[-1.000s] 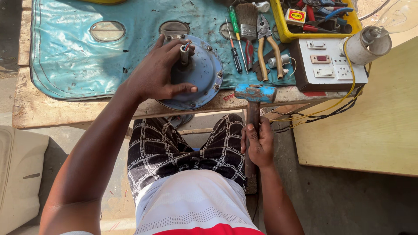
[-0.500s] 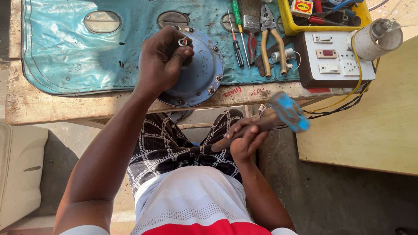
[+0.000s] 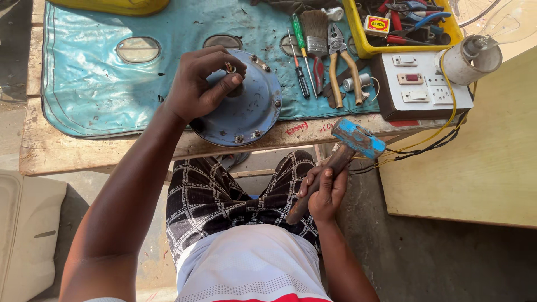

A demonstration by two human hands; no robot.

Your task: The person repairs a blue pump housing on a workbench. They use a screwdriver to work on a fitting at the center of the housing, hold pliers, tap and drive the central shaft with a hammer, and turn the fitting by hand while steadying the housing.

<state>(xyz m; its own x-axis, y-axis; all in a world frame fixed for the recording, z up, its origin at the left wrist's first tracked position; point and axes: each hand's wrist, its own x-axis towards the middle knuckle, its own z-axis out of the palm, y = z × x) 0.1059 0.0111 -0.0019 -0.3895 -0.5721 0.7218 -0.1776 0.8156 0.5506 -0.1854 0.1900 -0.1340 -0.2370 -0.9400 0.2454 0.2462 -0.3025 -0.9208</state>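
Observation:
My left hand (image 3: 198,85) grips the short central shaft of a round blue metal cover (image 3: 246,109) that lies at the front edge of the wooden workbench (image 3: 100,151). Bolts ring the cover's rim. My right hand (image 3: 323,190) holds a hammer (image 3: 358,138) by its dark wooden handle, below the bench edge and over my lap. The hammer's blue head points up and to the right, level with the bench's front edge.
A blue mat (image 3: 95,84) covers the bench. Screwdrivers (image 3: 299,56), a brush (image 3: 316,25) and pliers (image 3: 341,64) lie right of the cover. A yellow tray (image 3: 358,33) of tools, a switch and socket board (image 3: 419,84) and a bulb in a holder (image 3: 475,50) stand at the right.
My right hand has raised and swung the hammer, so its head now tilts up to the right. My left hand has closed tighter on the cover's shaft.

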